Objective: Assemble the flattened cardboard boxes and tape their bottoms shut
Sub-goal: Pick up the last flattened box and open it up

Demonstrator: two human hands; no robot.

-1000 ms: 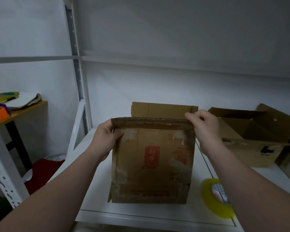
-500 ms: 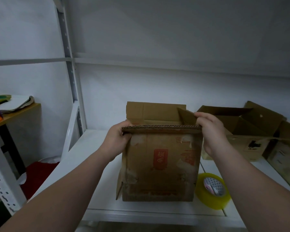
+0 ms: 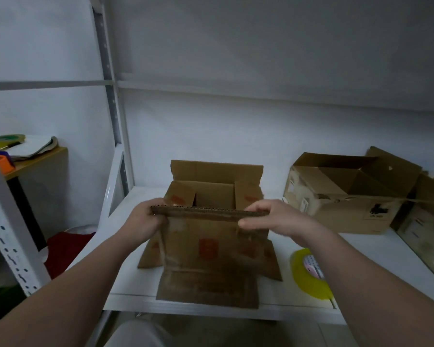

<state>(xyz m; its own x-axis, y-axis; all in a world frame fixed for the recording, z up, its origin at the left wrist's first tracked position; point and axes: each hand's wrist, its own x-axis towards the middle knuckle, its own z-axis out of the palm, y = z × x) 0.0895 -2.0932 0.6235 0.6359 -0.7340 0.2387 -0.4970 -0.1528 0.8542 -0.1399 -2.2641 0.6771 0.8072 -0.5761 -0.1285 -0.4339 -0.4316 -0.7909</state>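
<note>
A brown cardboard box [image 3: 208,251] with a red mark on its front stands on the white shelf [image 3: 361,249], opened into a square, its flaps spread at top and bottom. My left hand [image 3: 143,221] grips the left end of the near top flap. My right hand [image 3: 273,217] pinches the right end of that flap, thumb in front. A yellow roll of tape [image 3: 308,276] lies on the shelf to the right of the box, partly behind my right forearm.
An assembled open box [image 3: 341,196] stands at the back right, with another box [image 3: 426,229] at the far right edge. A white shelf upright [image 3: 110,116] rises at left. Beyond it a wooden side table [image 3: 35,161] holds papers and tape rolls. Something red [image 3: 68,249] lies on the floor.
The box has gone from nearly flat to opened out, so its inside and side flaps now show. Both hands have kept hold of the near top flap and moved slightly lower.
</note>
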